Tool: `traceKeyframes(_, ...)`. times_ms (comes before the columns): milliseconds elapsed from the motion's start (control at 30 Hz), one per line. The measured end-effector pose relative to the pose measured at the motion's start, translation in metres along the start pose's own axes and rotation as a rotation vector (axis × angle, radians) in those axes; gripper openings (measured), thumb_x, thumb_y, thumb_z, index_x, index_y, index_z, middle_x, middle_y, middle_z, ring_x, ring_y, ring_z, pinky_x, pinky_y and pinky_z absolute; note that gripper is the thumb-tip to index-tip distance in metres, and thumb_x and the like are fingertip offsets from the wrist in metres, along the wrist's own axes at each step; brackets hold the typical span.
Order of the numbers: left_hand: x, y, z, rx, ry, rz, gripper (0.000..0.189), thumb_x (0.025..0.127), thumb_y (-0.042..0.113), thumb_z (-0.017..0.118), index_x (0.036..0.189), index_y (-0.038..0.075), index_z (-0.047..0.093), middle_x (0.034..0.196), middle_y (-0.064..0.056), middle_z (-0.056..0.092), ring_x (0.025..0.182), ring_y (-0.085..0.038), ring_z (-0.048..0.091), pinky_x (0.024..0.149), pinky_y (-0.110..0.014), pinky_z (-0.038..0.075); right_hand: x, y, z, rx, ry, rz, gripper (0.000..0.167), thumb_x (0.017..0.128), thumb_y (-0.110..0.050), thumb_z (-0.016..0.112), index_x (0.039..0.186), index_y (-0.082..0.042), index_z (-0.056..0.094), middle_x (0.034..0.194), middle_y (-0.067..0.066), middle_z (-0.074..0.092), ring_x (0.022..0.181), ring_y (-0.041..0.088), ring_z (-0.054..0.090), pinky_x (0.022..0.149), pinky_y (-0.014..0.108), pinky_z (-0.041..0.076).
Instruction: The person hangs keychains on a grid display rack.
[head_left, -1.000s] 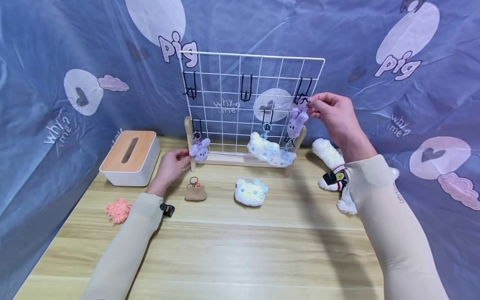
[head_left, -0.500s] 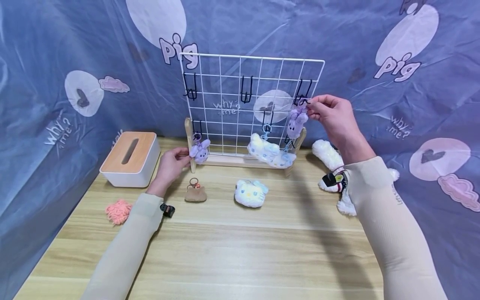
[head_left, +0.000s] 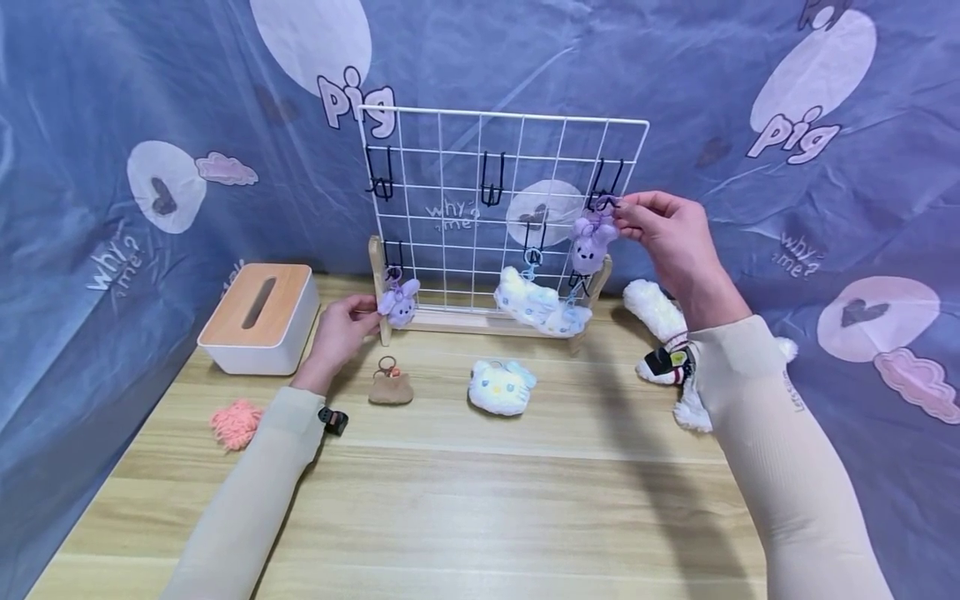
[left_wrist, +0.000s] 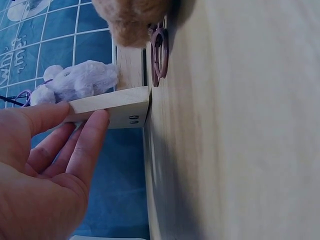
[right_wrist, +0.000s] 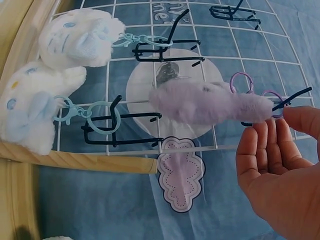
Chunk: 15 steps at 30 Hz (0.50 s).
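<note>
A white wire grid rack [head_left: 522, 115] stands on the table with black hooks. At its upper right hook, my right hand [head_left: 669, 242] pinches the ring of a purple plush bunny keychain [head_left: 591, 250]; in the right wrist view the fluffy keychain [right_wrist: 200, 104] hangs beside the fingertips, its ring near the hook's tip. My left hand [head_left: 341, 337] grips the rack's left wooden post [left_wrist: 112, 102] between thumb and fingers. Another purple bunny keychain [head_left: 399, 304] hangs beside that post. Two white plush keychains [right_wrist: 80, 37] hang by blue rings from lower right hooks.
On the table lie a white cat-face plush [head_left: 501, 387], a brown plush keychain [head_left: 391, 389] and a pink fluffy ball [head_left: 237, 424]. A tissue box [head_left: 258, 321] stands at left. A white plush toy [head_left: 654, 308] lies at right, partly behind the right forearm.
The right purple bunny keychain has turned so its face points forward, and its ring sits nearer the hook. My left hand has stayed on the post.
</note>
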<state>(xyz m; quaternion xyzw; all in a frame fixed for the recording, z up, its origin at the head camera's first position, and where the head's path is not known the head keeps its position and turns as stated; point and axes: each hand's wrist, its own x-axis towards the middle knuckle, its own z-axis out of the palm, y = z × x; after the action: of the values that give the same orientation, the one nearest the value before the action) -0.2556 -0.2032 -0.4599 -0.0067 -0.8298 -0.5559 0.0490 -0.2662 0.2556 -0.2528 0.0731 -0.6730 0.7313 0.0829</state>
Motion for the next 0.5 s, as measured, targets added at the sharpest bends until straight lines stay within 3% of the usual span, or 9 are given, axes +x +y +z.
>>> traceKeyframes(233, -0.001, 0.001, -0.001, 0.002, 0.001, -0.002, 0.039, 0.107, 0.006, 0.071, 0.143, -0.010, 0.068, 0.134, -0.033, 0.075, 0.109, -0.030, 0.078, 0.090, -0.023, 0.071, -0.006, -0.001, -0.004, 0.059, 0.000, -0.005, 0.007, 0.100, 0.005, 0.078, 0.100, 0.000, 0.083, 0.089, 0.004, 0.083, 0.074, 0.011, 0.076, 0.075, 0.020, 0.068)
traceKeyframes(500, 0.001, 0.000, -0.001, -0.006, -0.004, -0.010, 0.040, 0.107, 0.005, 0.070, 0.144, -0.011, 0.066, 0.136, -0.034, 0.074, 0.115, -0.038, 0.077, 0.093, -0.027, 0.071, -0.018, 0.003, -0.009, 0.027, -0.013, -0.004, 0.006, 0.101, 0.003, 0.079, 0.106, 0.002, 0.083, 0.091, 0.003, 0.083, 0.077, 0.012, 0.077, 0.077, 0.021, 0.068)
